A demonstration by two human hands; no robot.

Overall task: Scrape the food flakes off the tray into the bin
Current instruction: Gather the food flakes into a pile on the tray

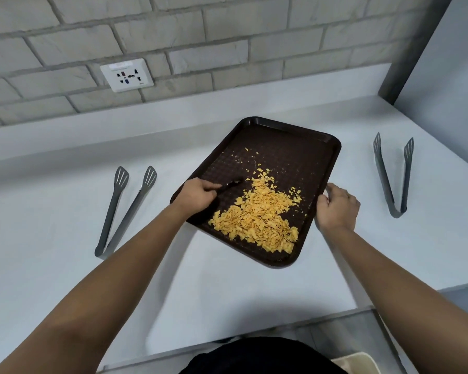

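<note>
Counter (65,265): pale worktop held everything; its front edge ran close to the person, so anything pushed off the tray's near corner would have landed on it, not in a bin.
Tray (289,147): dark brown, textured, sat skewed on the counter with one corner pointing at the person. Looked flat or barely lifted; couldn't tell which.
Flakes (257,214): yellow pile heaped toward the near-right part of the tray, a thin scatter trailing up toward the middle. Pile sat right against the low near rim, so the likeliest spill was there if the tray tipped or got jolted.
Bin: not clearly in view. A pale rim (360,359) showed at the bottom right, below counter level; might have been it, can't confirm. If so, the flakes would have had a gap to cross, with risk of some falling on the floor.
Left hand (197,197): fingers curled around a dark scraper (231,184), blade down on the tray just left of the pile. A hard sweep could have flicked light flakes over the rim.
Right hand (335,206): fingers wrapped over the tray's right edge, steadying it. A one-handed hold on a loaded tray could twist if lifted.
Tongs: one grey pair left (125,209), one right (392,174), both lying well apart from the tray, untouched.
</note>
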